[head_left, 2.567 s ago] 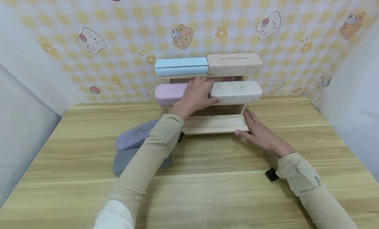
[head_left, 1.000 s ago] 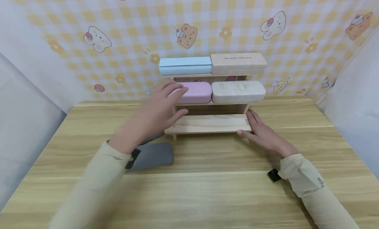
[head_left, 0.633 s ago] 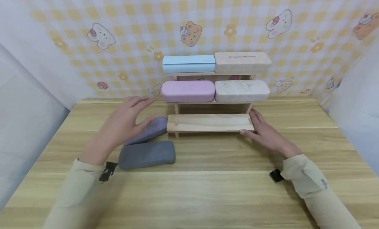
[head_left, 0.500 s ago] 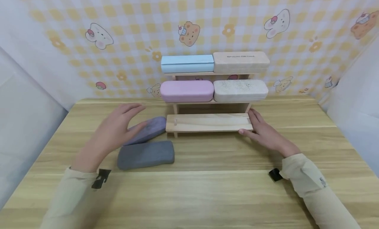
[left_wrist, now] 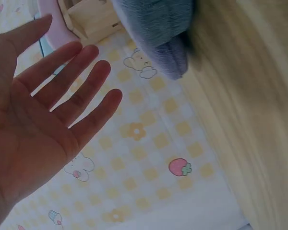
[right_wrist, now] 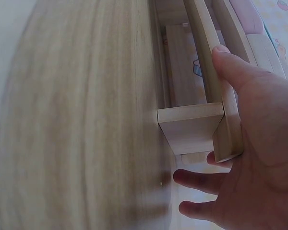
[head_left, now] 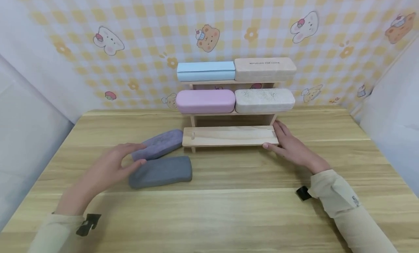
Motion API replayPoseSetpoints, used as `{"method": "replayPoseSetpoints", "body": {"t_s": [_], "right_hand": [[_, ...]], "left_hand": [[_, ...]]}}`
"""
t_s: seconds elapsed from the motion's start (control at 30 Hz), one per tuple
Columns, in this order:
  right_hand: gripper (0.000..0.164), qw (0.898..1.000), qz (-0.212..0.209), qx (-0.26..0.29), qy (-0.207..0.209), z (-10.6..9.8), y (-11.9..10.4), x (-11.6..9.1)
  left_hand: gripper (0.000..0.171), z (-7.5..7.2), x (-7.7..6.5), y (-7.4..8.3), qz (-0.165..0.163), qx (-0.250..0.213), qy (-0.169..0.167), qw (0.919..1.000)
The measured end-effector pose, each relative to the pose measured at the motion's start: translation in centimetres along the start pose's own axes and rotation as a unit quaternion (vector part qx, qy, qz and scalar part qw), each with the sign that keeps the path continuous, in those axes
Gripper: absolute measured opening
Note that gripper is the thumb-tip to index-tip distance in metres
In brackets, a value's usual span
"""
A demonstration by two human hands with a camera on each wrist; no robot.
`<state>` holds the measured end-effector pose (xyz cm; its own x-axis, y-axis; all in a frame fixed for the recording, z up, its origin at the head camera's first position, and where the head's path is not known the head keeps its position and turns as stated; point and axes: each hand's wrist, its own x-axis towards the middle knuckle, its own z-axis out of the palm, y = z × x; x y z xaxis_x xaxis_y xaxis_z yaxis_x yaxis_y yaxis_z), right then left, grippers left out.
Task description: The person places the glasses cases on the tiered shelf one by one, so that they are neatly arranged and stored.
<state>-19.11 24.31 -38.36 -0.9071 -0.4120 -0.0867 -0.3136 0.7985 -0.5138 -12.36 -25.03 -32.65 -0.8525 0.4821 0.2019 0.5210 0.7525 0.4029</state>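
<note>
My left hand [head_left: 104, 170] hovers at the left end of two glasses cases lying on the table, thumb and fingers spread, holding nothing. The purple case [head_left: 160, 144] lies slanted against the grey case [head_left: 162, 172]. In the left wrist view the palm [left_wrist: 33, 129] is bare, with the cases beyond the fingertips. My right hand [head_left: 296, 151] grips the right end of the lowest tier of a wooden three-tier rack [head_left: 229, 136]. In the right wrist view its thumb [right_wrist: 235, 64] lies on the board's edge and the fingers reach round the far side.
A blue case [head_left: 206, 72] and a beige case [head_left: 265, 69] fill the rack's top tier. On the middle tier sit a pink case [head_left: 205, 101] and a white patterned case [head_left: 264, 101]. A checked cloth [head_left: 137, 35] hangs behind the wooden table [head_left: 229, 220].
My left hand has let go of the middle-tier cases and moved down and left to the purple and grey cases. The right hand stays on the rack.
</note>
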Motion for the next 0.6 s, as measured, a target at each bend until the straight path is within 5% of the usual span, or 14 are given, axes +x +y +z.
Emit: {"method": "replayPoseSetpoints", "body": {"t_s": [0.23,0.6], "right_hand": [[0.090,1.000,0.006,0.001,0.000,0.1,0.1,-0.3],[0.090,1.000,0.002,0.005,0.005,0.1,-0.1,-0.1]], "left_hand": [[0.036,0.9,-1.8,-0.8,-0.012,0.004,0.014,0.9998],[0.061,1.7,-3.2,-1.2,-0.053,-0.013,-0.027,0.9981]]}}
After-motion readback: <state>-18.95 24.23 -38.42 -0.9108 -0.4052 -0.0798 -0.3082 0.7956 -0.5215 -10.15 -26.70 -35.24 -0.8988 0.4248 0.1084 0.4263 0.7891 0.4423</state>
